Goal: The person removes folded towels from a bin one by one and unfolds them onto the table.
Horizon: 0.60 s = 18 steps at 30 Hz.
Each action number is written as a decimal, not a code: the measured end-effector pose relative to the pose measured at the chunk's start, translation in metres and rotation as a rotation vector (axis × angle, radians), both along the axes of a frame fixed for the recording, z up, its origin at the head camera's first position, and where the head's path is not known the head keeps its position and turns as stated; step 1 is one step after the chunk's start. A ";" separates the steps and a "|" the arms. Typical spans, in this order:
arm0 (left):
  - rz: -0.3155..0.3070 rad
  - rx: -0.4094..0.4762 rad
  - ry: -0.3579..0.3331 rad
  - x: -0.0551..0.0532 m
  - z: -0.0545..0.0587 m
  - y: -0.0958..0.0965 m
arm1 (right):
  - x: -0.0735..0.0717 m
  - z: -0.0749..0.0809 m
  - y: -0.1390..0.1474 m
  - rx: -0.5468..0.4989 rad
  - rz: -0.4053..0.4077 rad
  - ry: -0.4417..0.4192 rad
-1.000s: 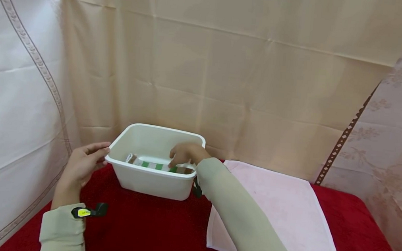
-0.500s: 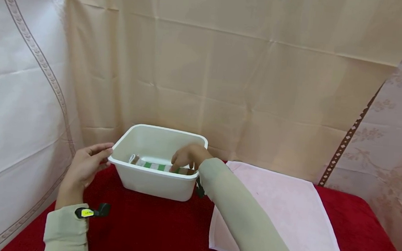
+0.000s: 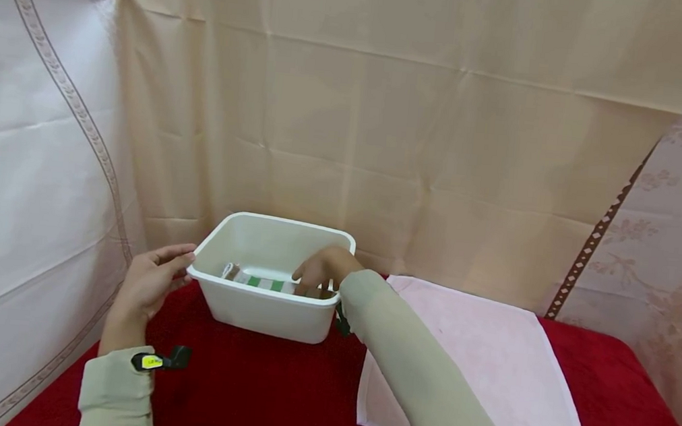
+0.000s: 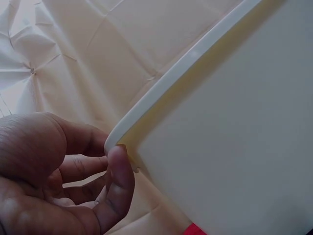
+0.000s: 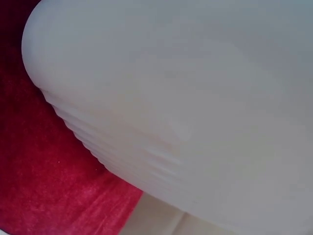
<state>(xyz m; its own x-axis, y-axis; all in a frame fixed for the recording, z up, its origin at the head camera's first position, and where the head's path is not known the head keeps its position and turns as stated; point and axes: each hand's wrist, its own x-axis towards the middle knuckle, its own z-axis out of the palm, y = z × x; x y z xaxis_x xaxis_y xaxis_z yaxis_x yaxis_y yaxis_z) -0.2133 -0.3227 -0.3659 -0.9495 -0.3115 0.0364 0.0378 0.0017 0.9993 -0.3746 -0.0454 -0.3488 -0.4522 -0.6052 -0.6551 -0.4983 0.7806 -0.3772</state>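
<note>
A white plastic basin [image 3: 265, 311] stands on the red-covered table. My left hand [image 3: 149, 284] pinches its near left rim; in the left wrist view, the thumb and index finger of that hand [image 4: 73, 181] meet at the rim's corner [image 4: 161, 93]. Inside the basin lies a folded cloth striped green, white and brown [image 3: 264, 283], along the near side. My right hand [image 3: 326, 269] reaches over the right rim, fingers pointing down onto the cloth's right end. The near wall partly hides those fingertips. Only the basin's outer wall [image 5: 171, 98] fills the right wrist view, without the hand.
A pale pink towel [image 3: 474, 360] is spread on the red cloth [image 3: 265, 382] to the right of the basin, partly under my right forearm. Behind the basin hangs a beige curtain [image 3: 396, 143]; a white sheet [image 3: 34, 166] hangs at the left.
My right fingers have shifted slightly right and spread over the cloth's brown end. The left hand keeps its place on the rim. The whole view has drifted a little.
</note>
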 end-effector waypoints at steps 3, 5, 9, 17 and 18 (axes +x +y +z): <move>0.003 0.006 -0.001 -0.001 0.001 0.000 | -0.001 -0.001 -0.001 0.007 0.020 0.024; 0.005 0.004 -0.006 0.000 0.000 0.000 | -0.001 -0.002 0.000 0.003 0.008 0.027; 0.013 0.010 -0.009 0.000 0.000 0.002 | -0.001 -0.002 0.002 -0.008 -0.034 -0.009; 0.019 0.013 -0.011 0.000 0.001 0.001 | -0.002 -0.003 0.001 0.030 0.003 -0.007; 0.021 0.013 -0.012 0.000 0.001 0.001 | -0.003 -0.003 0.001 0.032 0.016 0.003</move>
